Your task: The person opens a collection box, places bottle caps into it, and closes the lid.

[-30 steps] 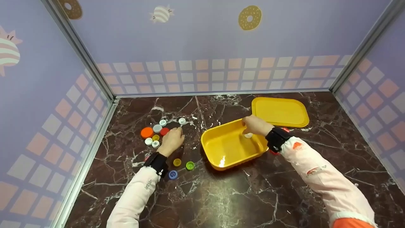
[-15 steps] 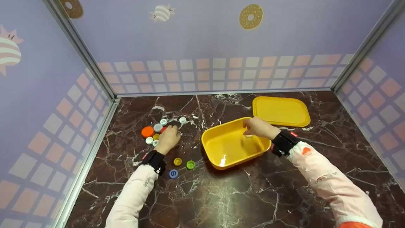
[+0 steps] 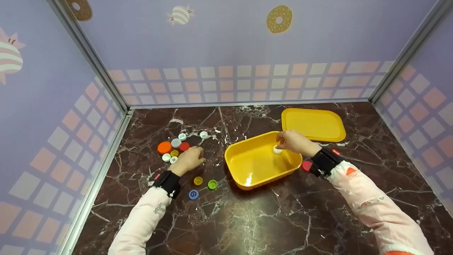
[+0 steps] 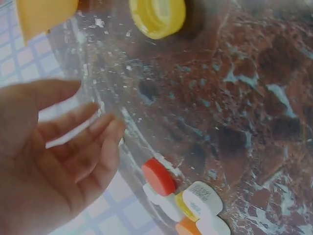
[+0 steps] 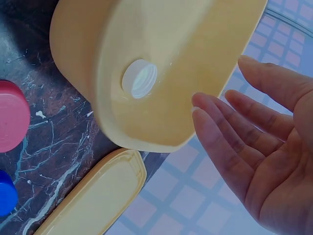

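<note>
My left hand hovers beside a cluster of bottle caps, nearest to the red cap. Its fingers are loosely bent and hold nothing in the left wrist view. On the right, my other hand is over the far right part of a yellow plastic box. The right wrist view shows those fingers spread, with nothing between them. A white bottle cap lies inside the box, apart from the fingers. Around the red cap are an orange cap, small yellow cap and several white ones.
The yellow lid lies behind the box. Between box and left forearm sit a yellow cap, a green cap and a blue cap. Right of the box are a red cap and a blue cap. Patterned walls enclose the table.
My left hand has drawn back from over the red cap, which now shows fully. My right hand has shifted slightly right, baring more of the white cap in the box.
</note>
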Available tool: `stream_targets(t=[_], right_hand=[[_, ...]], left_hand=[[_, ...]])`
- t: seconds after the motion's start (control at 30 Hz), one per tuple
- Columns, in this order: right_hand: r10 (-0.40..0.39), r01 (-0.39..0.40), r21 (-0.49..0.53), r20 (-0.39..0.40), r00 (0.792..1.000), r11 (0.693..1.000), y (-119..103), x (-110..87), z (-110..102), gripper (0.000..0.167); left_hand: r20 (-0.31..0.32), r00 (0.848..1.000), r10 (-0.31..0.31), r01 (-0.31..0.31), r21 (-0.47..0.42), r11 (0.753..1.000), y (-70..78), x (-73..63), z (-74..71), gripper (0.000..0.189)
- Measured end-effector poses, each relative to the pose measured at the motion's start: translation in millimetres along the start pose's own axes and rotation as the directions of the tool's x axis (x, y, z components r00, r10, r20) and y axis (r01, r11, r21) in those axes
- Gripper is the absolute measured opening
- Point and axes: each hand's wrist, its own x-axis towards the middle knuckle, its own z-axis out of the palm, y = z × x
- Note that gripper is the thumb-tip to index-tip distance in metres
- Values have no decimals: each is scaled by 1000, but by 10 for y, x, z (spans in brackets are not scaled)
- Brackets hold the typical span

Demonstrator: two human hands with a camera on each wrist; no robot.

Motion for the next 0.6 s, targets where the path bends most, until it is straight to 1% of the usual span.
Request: stream_targets(t=[0.07,0.13,0.2,0.3,0.37,0.43,0.47,0.6], right_hand=[[6,-6,12,-5,1000,1000,19,-28,7,18],[17,-16,23,-12,1000,1000,41,-56,9,17],[31,-31,35,-20,999,999,59,-82,4,16],[35,-33,45,-46,998,998,77,-110,-22,16],[31,-28,43,-68,997,999,90,-118,-45,16],[26,-22,47,-87,996,999,108,-120,-71,15],[26,-21,49,-96,995,999,119,-122,-85,15],[70,-61,82,-103,992,995,162,-152,-145,15]], left_hand=[[38,997,62,-62,-16,998,14,-40,3,17],[82,992,101,-98,-38,994,31,-77,10,17],[140,983,117,-112,-43,993,47,-115,7,20],[238,965,111,-105,-38,994,71,-174,-11,25],[282,953,110,-110,-17,994,84,-224,-32,30],[302,946,113,-117,-5,993,89,-280,-46,34],[310,944,110,-114,-5,993,92,-309,-51,40],[302,949,89,-93,-2,996,106,-408,-21,47]])
